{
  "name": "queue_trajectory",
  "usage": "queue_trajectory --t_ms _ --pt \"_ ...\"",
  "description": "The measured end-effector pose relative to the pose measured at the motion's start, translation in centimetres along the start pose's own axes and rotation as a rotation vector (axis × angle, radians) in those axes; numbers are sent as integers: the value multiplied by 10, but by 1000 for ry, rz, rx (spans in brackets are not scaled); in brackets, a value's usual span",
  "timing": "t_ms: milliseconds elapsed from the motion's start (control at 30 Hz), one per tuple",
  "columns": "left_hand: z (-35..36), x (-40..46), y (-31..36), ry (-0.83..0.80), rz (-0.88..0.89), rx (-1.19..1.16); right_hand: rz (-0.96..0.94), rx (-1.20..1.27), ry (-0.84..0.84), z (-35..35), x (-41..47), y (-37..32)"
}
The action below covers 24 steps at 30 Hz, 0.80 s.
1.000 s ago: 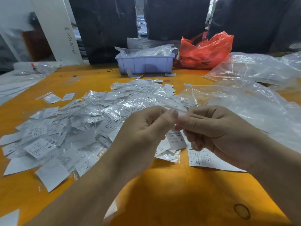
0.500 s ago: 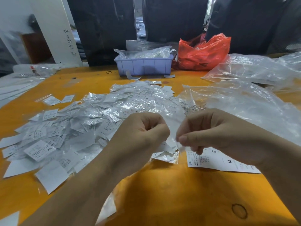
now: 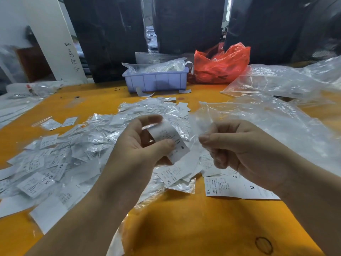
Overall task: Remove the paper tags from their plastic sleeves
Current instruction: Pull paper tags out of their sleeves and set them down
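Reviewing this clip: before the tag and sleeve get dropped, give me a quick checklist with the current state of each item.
1. Paper tag out of its sleeve: ok, marked S, bare paper.
2. Left hand holds tag firmly: ok, thumb and fingers pinch it.
3. Right hand holds empty sleeve: ok, clear film pinched, though blurred.
4. Sleeve fully empty: cannot tell.
5. Freed tags' spot reachable: ok, below right hand.
6. Unprocessed pile remains: ok.

Garment packing workshop: heaped size tags [image 3: 55, 163]
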<state>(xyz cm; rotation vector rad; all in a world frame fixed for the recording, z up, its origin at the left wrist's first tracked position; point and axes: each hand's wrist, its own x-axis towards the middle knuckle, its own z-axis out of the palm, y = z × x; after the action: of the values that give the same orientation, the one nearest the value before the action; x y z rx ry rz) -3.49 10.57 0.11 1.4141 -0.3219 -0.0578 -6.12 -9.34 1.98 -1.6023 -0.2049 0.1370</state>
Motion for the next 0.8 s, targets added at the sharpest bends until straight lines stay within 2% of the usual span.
queue_trajectory --t_ms 133,333,567,800 --pt "2 0 0 24 -8 -81 9 175 56 4 1 1" --pt "0 2 -6 -35 -21 -11 9 260 53 4 3 5" --pt "-1 1 -4 -1 23 43 1 206 28 2 3 4" --pt "-2 -1 -2 51 45 15 37 29 -38 1 -1 3"
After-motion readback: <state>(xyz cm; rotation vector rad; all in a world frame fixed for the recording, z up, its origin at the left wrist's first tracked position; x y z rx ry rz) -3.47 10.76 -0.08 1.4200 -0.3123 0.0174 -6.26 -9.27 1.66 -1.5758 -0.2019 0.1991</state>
